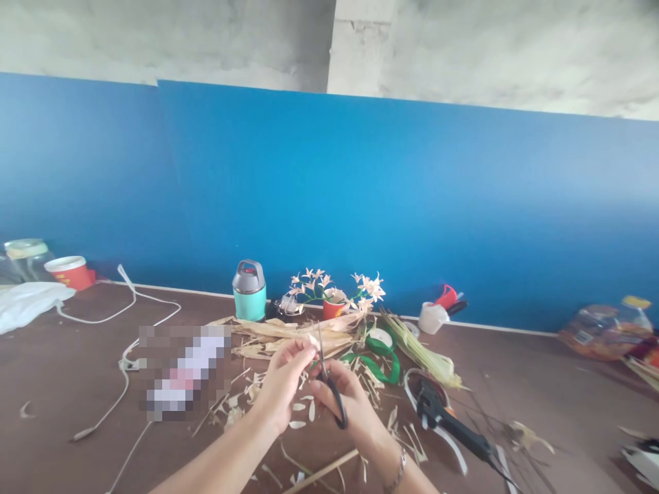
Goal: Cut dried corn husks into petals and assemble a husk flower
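My left hand (285,376) pinches a small pale piece of dried husk (311,341) between thumb and fingertips. Black-handled scissors (333,392) are in my right hand (350,405), blades pointing up and lying right beside the pale piece. Whether the blades touch it I cannot tell. Below my hands, several cut pale petals (311,410) and husk scraps are scattered on the brown table (206,460). Just beyond lie long dried corn husks (288,336). Behind them a red cup (333,307) holds green stems with cream husk flowers (368,288).
Green ribbon (394,367), a bundle of pale green husks (427,350) and a black glue gun (453,425) lie to the right. A turquoise flask (250,295) stands at the back. White cable (123,370) runs across the left. A blue partition (329,192) borders the table.
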{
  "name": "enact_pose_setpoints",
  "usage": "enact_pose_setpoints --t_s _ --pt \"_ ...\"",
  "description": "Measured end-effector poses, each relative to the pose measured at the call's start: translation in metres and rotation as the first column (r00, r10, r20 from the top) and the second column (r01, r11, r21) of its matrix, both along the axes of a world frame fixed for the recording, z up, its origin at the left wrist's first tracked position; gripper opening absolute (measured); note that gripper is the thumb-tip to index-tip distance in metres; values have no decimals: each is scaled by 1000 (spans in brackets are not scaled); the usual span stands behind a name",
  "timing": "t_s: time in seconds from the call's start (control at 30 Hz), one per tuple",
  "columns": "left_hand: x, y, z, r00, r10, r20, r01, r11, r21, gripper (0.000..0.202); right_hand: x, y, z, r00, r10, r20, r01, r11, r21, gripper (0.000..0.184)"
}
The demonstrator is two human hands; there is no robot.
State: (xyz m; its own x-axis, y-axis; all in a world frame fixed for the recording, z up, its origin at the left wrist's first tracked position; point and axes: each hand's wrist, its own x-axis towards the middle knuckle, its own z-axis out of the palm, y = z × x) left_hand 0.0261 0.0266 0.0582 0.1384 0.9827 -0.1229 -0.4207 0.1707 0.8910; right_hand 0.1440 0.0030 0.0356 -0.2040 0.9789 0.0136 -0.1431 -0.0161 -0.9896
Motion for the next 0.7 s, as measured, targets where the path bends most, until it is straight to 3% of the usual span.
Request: enact_pose_setpoints --t_s 0.7 --pt "0 -1 2 1000 3 21 -3 1000 4 21 -1 2 -2 999 -38 -28 38 999 -1 36"
